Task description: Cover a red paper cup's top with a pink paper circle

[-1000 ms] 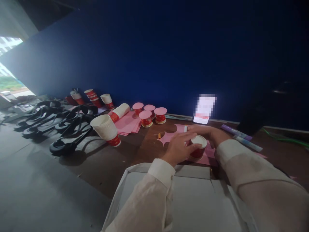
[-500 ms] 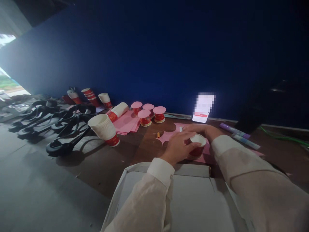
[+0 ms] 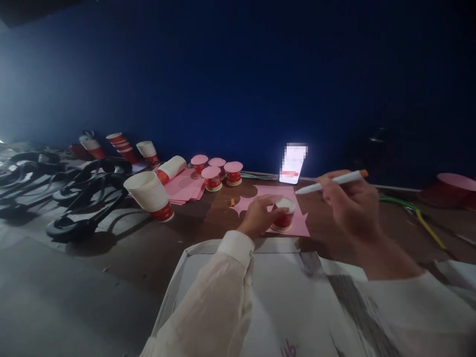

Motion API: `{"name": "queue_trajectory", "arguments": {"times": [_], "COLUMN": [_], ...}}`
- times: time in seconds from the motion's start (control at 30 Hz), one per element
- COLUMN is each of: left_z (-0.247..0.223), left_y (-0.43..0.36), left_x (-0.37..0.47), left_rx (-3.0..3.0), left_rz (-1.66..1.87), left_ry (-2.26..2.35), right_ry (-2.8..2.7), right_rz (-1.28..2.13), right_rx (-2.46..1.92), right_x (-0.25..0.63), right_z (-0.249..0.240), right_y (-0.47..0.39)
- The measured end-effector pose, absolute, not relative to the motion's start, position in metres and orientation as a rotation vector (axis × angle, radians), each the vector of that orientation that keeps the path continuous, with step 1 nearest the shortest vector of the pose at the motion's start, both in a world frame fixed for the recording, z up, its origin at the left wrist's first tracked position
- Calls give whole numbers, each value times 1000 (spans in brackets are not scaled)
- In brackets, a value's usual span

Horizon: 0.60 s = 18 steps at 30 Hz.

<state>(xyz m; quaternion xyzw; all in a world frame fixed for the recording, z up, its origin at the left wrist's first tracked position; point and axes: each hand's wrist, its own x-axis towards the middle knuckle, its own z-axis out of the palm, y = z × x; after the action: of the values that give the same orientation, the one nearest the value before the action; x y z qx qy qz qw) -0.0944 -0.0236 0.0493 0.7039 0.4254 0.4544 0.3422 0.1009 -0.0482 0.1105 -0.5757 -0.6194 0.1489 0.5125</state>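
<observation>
So the short red cup [image 3: 283, 219] is being steadied by the left hand [image 3: 259, 213], thumb and fingers clamped around it, right on the pink cut-out sheet [image 3: 300, 226] on the brown table [image 3: 208, 225]. A white marker with an orange end [image 3: 330, 182] is gripped up in the air by the right hand [image 3: 351, 207], fingers pinched together on it, well apart from the cup. A small orange piece [image 3: 232, 202] can be spotted just left of the sheet. Behind that, four red cups topped with pink discs [image 3: 211, 180] are grouped near some stacked pink sheets [image 3: 186, 189], with white-and-red cups [image 3: 171, 169] lying on their side there. A tilted stack of paper cups [image 3: 148, 196] is seen further left, beside some black gear [image 3: 85, 218]. A lit phone [image 3: 291, 167] is propped against the blue wall [image 3: 230, 89], and a white box [image 3: 275, 282] is parked up front.
</observation>
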Motion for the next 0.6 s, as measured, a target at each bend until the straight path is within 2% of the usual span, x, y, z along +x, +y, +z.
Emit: {"name": "queue_trajectory", "arguments": {"times": [0.17, 0.37, 0.6], "left_z": [54, 51, 46], "left_y": [-25, -22, -18], "left_x": [-98, -98, -96], "left_rx": [1909, 1938, 1929], "left_rz": [1118, 1136, 1185], "left_ry": [1114, 1117, 1093], "right_ry": [-1797, -2023, -2182], "right_rz": [287, 117, 44], "right_rx": [-916, -920, -1208], "right_x": [82, 75, 77], "right_z": [77, 38, 25], "right_y": [-86, -79, -74]}}
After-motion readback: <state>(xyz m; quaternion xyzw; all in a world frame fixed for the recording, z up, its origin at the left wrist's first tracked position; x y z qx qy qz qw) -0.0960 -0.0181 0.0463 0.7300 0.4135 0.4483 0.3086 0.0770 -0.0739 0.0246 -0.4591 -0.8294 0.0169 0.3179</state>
